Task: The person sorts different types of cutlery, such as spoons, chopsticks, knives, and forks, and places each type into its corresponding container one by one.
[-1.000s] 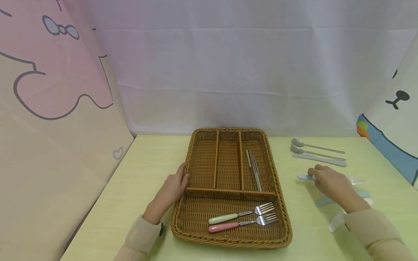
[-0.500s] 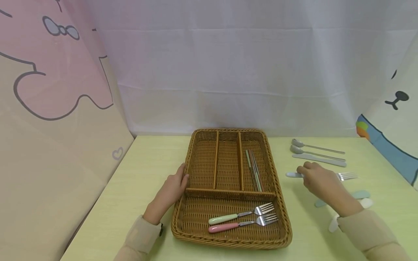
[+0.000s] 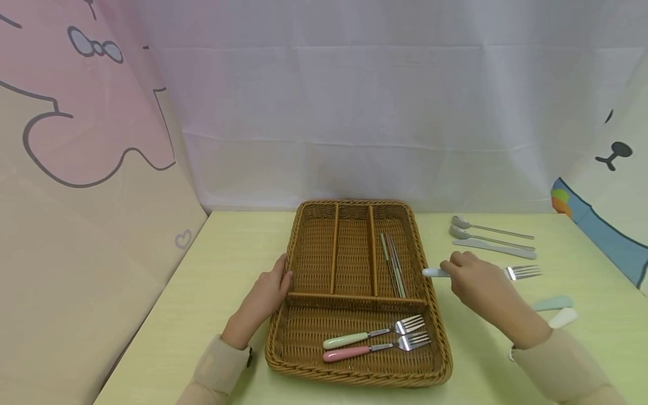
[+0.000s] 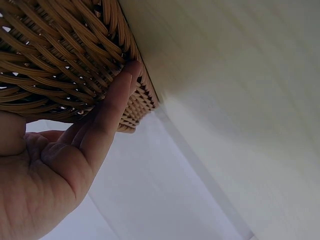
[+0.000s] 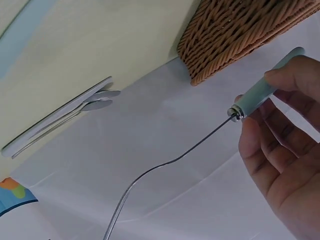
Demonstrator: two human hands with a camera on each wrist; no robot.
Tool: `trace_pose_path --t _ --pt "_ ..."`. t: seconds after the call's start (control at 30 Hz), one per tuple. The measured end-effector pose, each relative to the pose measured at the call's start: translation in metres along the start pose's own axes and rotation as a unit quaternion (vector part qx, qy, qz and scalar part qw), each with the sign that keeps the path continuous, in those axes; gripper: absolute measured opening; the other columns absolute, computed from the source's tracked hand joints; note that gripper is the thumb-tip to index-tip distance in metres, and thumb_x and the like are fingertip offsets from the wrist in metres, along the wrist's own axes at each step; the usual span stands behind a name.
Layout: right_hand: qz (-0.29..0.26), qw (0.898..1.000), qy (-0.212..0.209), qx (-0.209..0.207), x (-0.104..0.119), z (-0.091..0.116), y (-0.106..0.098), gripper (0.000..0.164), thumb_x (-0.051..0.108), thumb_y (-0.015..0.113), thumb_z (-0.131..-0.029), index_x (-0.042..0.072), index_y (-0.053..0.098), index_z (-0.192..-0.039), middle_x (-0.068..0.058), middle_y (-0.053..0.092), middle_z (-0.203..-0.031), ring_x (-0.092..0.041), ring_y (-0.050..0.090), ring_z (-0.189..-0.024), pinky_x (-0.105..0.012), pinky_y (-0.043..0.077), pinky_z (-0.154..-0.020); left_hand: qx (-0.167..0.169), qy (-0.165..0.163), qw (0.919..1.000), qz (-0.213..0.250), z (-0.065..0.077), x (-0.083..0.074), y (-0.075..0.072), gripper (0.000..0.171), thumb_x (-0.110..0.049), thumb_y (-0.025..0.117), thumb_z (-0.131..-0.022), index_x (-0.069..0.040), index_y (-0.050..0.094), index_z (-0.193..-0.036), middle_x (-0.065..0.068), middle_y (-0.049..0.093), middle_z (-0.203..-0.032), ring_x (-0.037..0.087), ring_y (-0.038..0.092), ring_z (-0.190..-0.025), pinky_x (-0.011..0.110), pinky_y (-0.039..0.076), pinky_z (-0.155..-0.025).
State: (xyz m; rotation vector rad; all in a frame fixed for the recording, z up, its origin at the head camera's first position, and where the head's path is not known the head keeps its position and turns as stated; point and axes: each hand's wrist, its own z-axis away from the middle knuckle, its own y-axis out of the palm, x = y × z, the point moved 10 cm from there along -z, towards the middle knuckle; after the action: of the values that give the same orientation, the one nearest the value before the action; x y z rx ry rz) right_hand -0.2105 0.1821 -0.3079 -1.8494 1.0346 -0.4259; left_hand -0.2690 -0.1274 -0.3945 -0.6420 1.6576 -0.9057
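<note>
brown woven basket, pink-handled fork

The basket stands on the table, before the hanging sheet. In its front compartment lie two forks, one behind the other; its right rear compartment holds chopsticks. The left hand touches its left wall. Just to its right, the right hand holds a third fork. Right of its rear half lie two spoons, a knife before them; right of its front half, two more utensils (the right arm partly hides them).
</note>
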Motion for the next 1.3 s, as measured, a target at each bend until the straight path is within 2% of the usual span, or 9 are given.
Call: trace_pose_path --t 0.23,0.53,0.77,0.97,1.1,1.3 --pt "0.006 1.0 -0.025 -0.014 0.023 -0.008 -0.006 0.026 -0.011 0.064 -0.056 0.004 0.062 -0.077 -0.004 0.051 -0.068 -0.015 0.043 -0.055 -0.02 0.035 -0.034 0.002 -0.003 1.0 -0.001 -0.001 0.001 0.001 0.051 -0.018 0.04 -0.098 0.008 0.024 -0.139 -0.003 0.037 -0.043 0.007 0.028 -0.032 0.021 0.025 -0.033" --pt "-0.009 0.997 -0.07 -0.035 0.059 -0.019 -0.015 0.028 -0.011 0.069 -0.056 0.003 0.063 -0.08 -0.006 0.056 -0.073 -0.018 0.049 -0.06 -0.023 0.042 -0.039 -0.009 0.011 0.9998 -0.013 -0.001 0.0 0.0 0.05 -0.014 0.043 -0.097 0.009 0.026 -0.138 -0.002 0.039 -0.043 0.006 0.031 -0.031 0.022 0.03 -0.033" --pt "-0.008 0.995 -0.101 -0.018 0.088 -0.026 -0.011 0.027 -0.013 0.066 -0.059 0.004 0.063 -0.081 -0.005 0.057 -0.072 -0.016 0.05 -0.065 -0.022 0.045 -0.042 -0.009 0.013 0.9998 -0.012 -0.001 -0.002 0.0 0.05 -0.015 0.042 -0.097 0.01 0.026 -0.137 -0.003 0.038 -0.043 0.006 0.03 -0.031 0.021 0.028 -0.033" --pt "0.001 0.992 -0.126 0.007 0.111 -0.032 -0.007 0.029 -0.005 0.074 -0.061 0.003 0.065 -0.087 -0.005 0.064 -0.073 -0.017 0.053 -0.068 -0.025 0.051 -0.052 -0.01 0.018 0.9997 -0.009 0.0 -0.002 0.0 0.05 -0.015 0.042 -0.097 0.01 0.026 -0.137 -0.003 0.038 -0.042 0.006 0.028 -0.03 0.019 0.027 -0.032" --pt "0.003 0.988 -0.148 0.034 0.126 -0.034 -0.001 0.031 -0.002 0.075 -0.061 0.004 0.065 -0.09 -0.005 0.066 -0.078 -0.017 0.055 -0.071 -0.025 0.053 -0.057 -0.008 0.016 0.9998 -0.008 0.0 -0.002 0.0 0.05 -0.016 0.042 -0.097 0.01 0.026 -0.137 -0.003 0.038 -0.042 0.005 0.028 -0.03 0.019 0.026 -0.033" --pt "0.021 0.982 -0.181 0.049 0.148 -0.038 0.007 0.027 0.006 0.076 -0.066 0.006 0.067 -0.091 -0.004 0.069 -0.081 -0.016 0.058 -0.073 -0.023 0.054 -0.059 -0.007 0.016 0.9998 -0.009 0.0 -0.003 0.0 0.051 -0.016 0.042 -0.097 0.009 0.026 -0.138 -0.003 0.038 -0.042 0.006 0.028 -0.03 0.02 0.027 -0.032"
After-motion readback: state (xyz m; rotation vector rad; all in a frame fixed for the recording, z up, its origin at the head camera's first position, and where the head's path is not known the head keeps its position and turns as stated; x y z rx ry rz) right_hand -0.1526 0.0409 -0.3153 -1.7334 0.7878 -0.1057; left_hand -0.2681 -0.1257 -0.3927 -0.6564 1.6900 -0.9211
